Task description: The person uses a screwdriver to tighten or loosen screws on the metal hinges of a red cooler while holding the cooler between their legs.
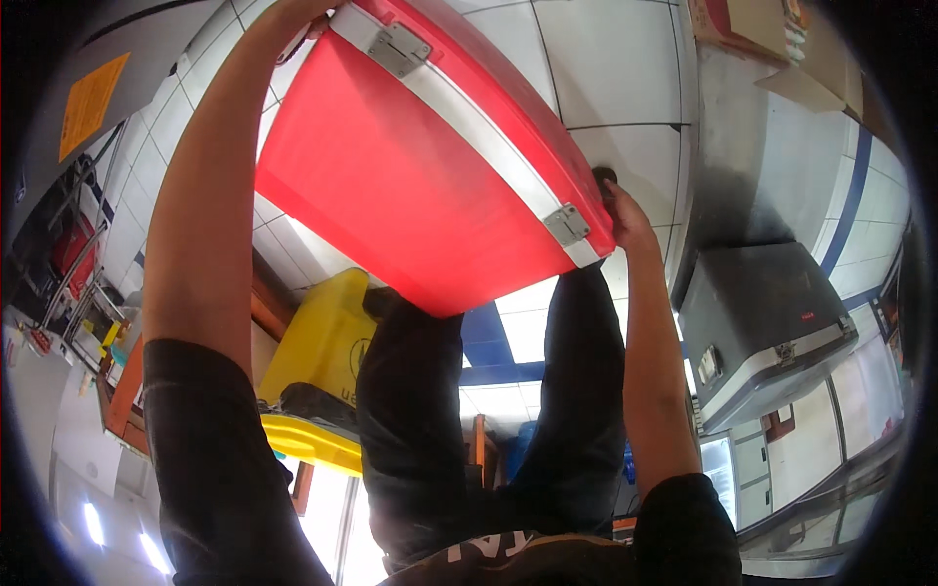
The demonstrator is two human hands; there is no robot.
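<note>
A large red box (391, 186) with a white band and metal fittings hangs tilted in front of my legs, over the tiled floor. One metal fitting (399, 49) is near its upper left corner and another (567, 225) near its right end. My left hand (305, 18) is closed at the far left end of the box, partly cut off by the top of the view. At the right end my right hand (630, 217) grips the box beside a dark handle-like piece (606, 178); its fingertips are partly hidden. Both arms are stretched out around the box.
To the right stands a dark grey box (752, 303) with a light band and latches. A yellow container (318, 337) is left of my legs. An open cardboard box (811, 68) is at the upper right, and a metal rack with clutter (93, 273) stands far left.
</note>
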